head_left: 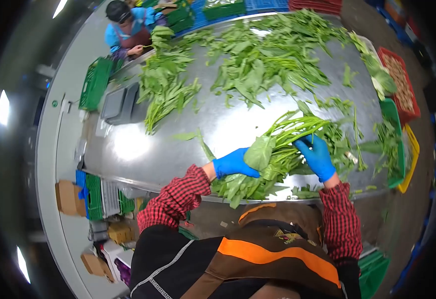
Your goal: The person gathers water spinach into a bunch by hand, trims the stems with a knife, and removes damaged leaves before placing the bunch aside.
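Note:
A bunch of long-stemmed leafy greens (270, 157), which looks like water spinach, is held above the near edge of the metal table. My left hand (236, 163), in a blue glove, is closed around its leafy end; leaves hide some of the fingers. On the right, my blue-gloved right hand (316, 155) grips the stems, with thumb and fingers bent about them. Loose leaves and stems (340, 137) lie beside that hand. Farther back spreads a large heap of the same greens (272, 60), and a smaller pile (168, 82) sits to its left.
The steel table (178, 154) reaches across to a co-worker (130, 30) at the far left. A grey plastic tray (121, 102) rests near the left edge. Green crates (96, 83) and a red crate (399, 84) stand around the table. Cardboard boxes (71, 198) are at lower left.

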Demonstrator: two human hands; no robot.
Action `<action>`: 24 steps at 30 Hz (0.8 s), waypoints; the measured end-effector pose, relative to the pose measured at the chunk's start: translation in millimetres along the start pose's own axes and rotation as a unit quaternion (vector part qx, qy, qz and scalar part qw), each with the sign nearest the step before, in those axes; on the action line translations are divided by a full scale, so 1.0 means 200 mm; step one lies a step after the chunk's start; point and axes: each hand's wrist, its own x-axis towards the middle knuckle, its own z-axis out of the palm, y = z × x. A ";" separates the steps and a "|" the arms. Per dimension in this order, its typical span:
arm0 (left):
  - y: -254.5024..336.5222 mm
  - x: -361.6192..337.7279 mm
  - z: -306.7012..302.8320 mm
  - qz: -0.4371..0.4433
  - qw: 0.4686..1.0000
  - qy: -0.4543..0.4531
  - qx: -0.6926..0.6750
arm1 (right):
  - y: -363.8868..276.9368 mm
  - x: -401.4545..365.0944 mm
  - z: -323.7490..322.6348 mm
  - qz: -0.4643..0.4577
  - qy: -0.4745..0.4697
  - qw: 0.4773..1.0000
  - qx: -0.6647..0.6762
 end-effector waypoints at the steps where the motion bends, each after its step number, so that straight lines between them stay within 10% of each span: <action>1: 0.01 -0.01 0.00 -0.022 0.999 -0.018 -0.028 | 0.04 0.01 -0.01 0.017 0.017 1.000 0.015; 11: -0.05 -0.12 -0.04 -0.039 0.984 -0.040 -0.167 | 0.16 0.01 -0.49 0.167 0.188 0.945 0.210; 14: -0.07 -0.13 -0.03 -0.070 0.948 -0.009 -0.310 | 0.47 -0.07 -0.74 0.061 0.258 0.946 -0.188; 18: -0.06 -0.16 -0.03 -0.050 0.951 0.073 -0.297 | 0.17 -0.15 -0.61 0.077 0.262 0.768 -0.579; 20: -0.07 -0.17 0.00 -0.050 0.940 0.067 -0.330 | 0.12 -0.18 -0.57 -0.017 0.194 0.909 -0.368; 24: -0.07 -0.14 0.04 -0.031 0.920 0.056 -0.388 | -0.13 -0.16 -0.33 0.120 0.089 0.987 -0.060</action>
